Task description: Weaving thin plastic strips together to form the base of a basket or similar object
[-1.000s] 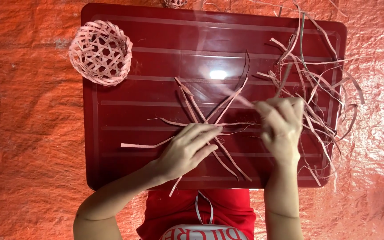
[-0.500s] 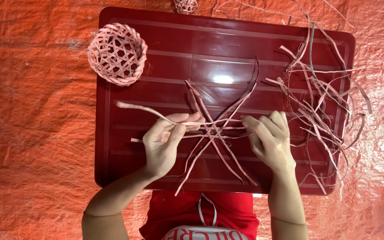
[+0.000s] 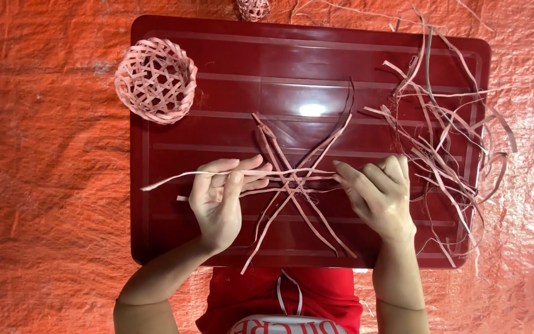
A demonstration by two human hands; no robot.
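Several thin pink weaving strips (image 3: 298, 179) lie crossed in a star shape on a dark red tray (image 3: 230, 62). My left hand (image 3: 220, 201) pinches the left ends of the horizontal strips, one of which sticks out past it to the left. My right hand (image 3: 378, 195) holds the right ends of the same strips, fingertips close to the crossing point. Both hands rest low over the tray's middle.
A small finished woven pink basket (image 3: 156, 79) sits on the tray's upper left corner. A loose heap of spare strips (image 3: 446, 142) covers the tray's right side. Another small woven piece (image 3: 253, 8) peeks in at the top edge. An orange tarp (image 3: 44, 185) surrounds the tray.
My left hand has shifted from lying flat on the crossed strips to pinching the horizontal ones. The right hand has moved in to the strips' right ends. The view has drifted so the tray sits lower.
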